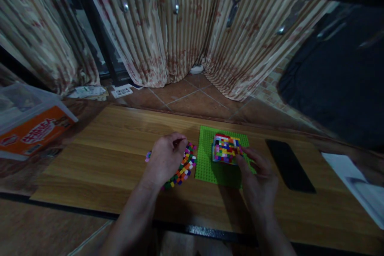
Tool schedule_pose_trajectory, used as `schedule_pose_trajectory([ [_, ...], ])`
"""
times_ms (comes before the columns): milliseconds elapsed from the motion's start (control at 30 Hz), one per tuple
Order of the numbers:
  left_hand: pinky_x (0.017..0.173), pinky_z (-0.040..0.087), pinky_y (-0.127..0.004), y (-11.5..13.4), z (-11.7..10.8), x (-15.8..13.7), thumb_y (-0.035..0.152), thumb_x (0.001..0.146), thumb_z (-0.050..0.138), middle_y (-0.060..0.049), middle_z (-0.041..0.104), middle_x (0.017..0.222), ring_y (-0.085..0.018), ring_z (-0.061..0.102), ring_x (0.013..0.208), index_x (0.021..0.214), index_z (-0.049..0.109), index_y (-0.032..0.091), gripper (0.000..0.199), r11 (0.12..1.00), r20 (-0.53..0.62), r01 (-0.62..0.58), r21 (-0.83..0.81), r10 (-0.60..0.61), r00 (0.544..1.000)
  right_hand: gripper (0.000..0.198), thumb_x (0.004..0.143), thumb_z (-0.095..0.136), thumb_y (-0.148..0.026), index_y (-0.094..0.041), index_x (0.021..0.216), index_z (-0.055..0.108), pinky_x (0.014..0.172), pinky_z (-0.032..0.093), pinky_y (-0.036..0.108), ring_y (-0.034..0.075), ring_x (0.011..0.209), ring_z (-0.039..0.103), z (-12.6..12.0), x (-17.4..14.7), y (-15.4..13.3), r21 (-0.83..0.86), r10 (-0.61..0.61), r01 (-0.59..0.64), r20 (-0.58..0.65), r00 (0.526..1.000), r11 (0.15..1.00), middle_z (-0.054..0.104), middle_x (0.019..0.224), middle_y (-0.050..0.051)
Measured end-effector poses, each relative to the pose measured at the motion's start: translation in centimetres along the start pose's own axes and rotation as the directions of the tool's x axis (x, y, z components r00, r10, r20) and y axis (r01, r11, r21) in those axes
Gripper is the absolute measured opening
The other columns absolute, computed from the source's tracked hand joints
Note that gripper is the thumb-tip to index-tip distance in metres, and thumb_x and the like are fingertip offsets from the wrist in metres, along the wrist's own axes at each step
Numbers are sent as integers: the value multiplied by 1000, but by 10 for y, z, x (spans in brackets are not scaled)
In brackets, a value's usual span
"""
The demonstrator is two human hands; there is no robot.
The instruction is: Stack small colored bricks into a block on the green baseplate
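Multicoloured plastic-brick block (226, 149) up on green studded baseplate (205, 168), loose multicoloured bricks (183, 173) unplaced; can't tell left hand (166, 156) or right hand (259, 180) finger grip

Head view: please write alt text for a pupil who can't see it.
A person's right hand is at a multicoloured brick block on a green baseplate, while the left hand hovers over loose bricks. The wooden table also bears a black slab; a tub is at left, striped curtains behind.
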State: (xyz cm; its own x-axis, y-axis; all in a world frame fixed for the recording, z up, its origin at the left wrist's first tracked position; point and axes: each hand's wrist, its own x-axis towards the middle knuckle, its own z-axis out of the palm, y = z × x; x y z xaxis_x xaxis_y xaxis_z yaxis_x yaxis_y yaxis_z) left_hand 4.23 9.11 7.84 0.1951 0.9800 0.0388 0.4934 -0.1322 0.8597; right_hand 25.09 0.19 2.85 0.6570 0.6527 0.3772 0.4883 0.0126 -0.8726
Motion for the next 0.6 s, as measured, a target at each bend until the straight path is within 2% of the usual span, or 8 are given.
schedule_pose_trajectory([
  [67, 68, 48, -26, 0, -1, 0, 30, 85, 52, -2, 72, 78, -16, 65, 72, 87, 71, 19, 22, 1000, -1, 8, 8, -7, 1000, 17, 84, 64, -34, -20, 91, 71, 89, 50, 40, 21, 98, 63, 3, -9, -13, -26, -162, 163, 34, 986, 986, 68, 101, 8],
  [133, 67, 48, -25, -1, -2, 0, 29, 85, 51, -1, 72, 76, -15, 64, 70, 85, 71, 19, 22, 1000, -4, 4, 11, -4, 1000, 13, 88, 60, -27, -22, 92, 70, 86, 52, 36, 19, 93, 64, 9, -23, -24, -28, -275, 285, 194, 942, 958, 68, 97, 5],
  [233, 67, 48, -24, -1, -3, 0, 27, 85, 51, -1, 72, 77, -15, 65, 71, 83, 71, 19, 22, 1000, -15, -11, 1, 11, 1000, 18, 92, 53, -20, -23, 99, 69, 78, 54, 30, 16, 90, 64, 24, -46, -34, 23, -374, 412, 469, 800, 911, 67, 99, 5],
  [300, 68, 48, -24, -1, -2, 0, 25, 84, 51, -2, 72, 79, -15, 65, 73, 83, 71, 18, 21, 1000, -20, -19, -15, 19, 1000, 21, 93, 50, -19, -21, 105, 67, 77, 54, 30, 17, 91, 62, 33, -56, -34, 15, -367, 431, 550, 750, 902, 65, 102, 7],
  [433, 68, 48, -23, 0, -2, -1, 23, 85, 50, -2, 73, 78, -14, 65, 73, 83, 71, 18, 21, 999, -17, -27, -28, 26, 1000, 25, 91, 52, -19, -20, 111, 66, 79, 55, 36, 21, 95, 60, 46, -60, -28, -133, -319, 489, 607, 728, 862, 60, 108, 11],
  [600, 68, 48, -23, 0, -3, -1, 25, 85, 51, -2, 72, 79, -14, 66, 73, 84, 71, 19, 21, 1000, -22, -24, -3, 24, 999, 32, 86, 55, -14, -20, 115, 65, 84, 53, 41, 25, 100, 57, 53, -57, -28, -209, -317, 561, 647, 694, 801, 55, 116, 12],
])
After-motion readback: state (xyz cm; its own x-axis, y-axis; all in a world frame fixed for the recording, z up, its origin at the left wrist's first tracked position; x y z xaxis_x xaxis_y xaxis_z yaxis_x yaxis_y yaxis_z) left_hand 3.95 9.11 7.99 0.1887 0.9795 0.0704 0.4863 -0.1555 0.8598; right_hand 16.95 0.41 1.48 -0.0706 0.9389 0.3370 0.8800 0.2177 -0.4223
